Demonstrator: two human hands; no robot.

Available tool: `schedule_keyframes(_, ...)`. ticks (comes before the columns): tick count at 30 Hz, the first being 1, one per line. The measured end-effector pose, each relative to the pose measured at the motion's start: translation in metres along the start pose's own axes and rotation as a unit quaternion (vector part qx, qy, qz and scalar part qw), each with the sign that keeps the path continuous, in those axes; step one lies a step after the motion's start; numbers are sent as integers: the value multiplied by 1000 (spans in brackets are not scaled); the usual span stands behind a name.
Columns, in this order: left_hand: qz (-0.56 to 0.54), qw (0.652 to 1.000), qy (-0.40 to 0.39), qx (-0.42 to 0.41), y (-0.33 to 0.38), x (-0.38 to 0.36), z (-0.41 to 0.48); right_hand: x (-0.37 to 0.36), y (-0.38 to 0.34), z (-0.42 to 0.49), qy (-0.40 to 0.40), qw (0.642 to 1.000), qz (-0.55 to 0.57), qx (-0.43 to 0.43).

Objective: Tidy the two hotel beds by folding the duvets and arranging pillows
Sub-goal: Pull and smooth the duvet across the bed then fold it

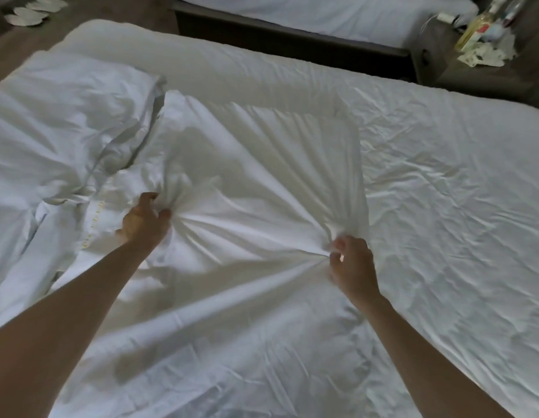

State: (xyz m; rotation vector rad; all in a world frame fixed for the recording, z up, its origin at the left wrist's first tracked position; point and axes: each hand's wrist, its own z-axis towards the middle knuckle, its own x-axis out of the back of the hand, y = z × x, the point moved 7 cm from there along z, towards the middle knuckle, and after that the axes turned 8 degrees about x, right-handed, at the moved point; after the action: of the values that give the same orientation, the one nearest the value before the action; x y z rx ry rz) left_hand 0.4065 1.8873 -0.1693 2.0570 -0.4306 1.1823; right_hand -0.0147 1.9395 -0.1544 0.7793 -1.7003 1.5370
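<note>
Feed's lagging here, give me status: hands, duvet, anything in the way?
Left hand and right hand both bunching the duvet mid-bed. Fold not done. Rumpled pillow lies just left, touching it.

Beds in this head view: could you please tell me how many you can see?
2: the near bed under both hands, and a second bed at the top edge, mostly cropped.

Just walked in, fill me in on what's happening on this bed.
A person is working on the near bed. Both hands are clenched on the white duvet: the left hand and the right hand each pinch a bunch of fabric, with creases radiating from both grips. A rumpled pillow lies at the left. The duvet is not yet folded. The second bed sits beyond, beside a cluttered nightstand.
</note>
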Motion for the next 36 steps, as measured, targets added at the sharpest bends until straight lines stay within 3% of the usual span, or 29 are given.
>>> schedule_keyframes(3,47,996,66,35,2,10,-3,-19,-3,6,-58,991,-17,-120)
schedule_keyframes(7,-17,995,-43,88,-22,1,22,-42,14,19,-35,976,-47,-212)
schedule_keyframes(11,6,993,-104,63,-28,-10,37,-65,16,24,23,969,-195,-149)
schedule_keyframes(14,-13,994,-64,92,-30,-13,44,-79,8,29,66,966,-240,-65)
schedule_keyframes(20,11,997,-15,76,-15,-26,30,-63,0,39,52,972,-228,-16)
schedule_keyframes(23,-47,994,-40,92,-5,-22,19,-32,-8,36,80,973,-216,27)
schedule_keyframes(27,-101,992,-65,32,44,-12,-6,21,-8,34,110,981,-154,39)
schedule_keyframes(31,-111,988,-108,-12,91,-17,-35,74,9,31,160,973,-166,29)
schedule_keyframes(34,-64,992,-107,-13,86,-21,-41,80,49,33,68,981,-178,-34)
schedule_keyframes(36,-13,998,-56,-14,67,-15,-34,64,61,27,-30,983,-176,-43)
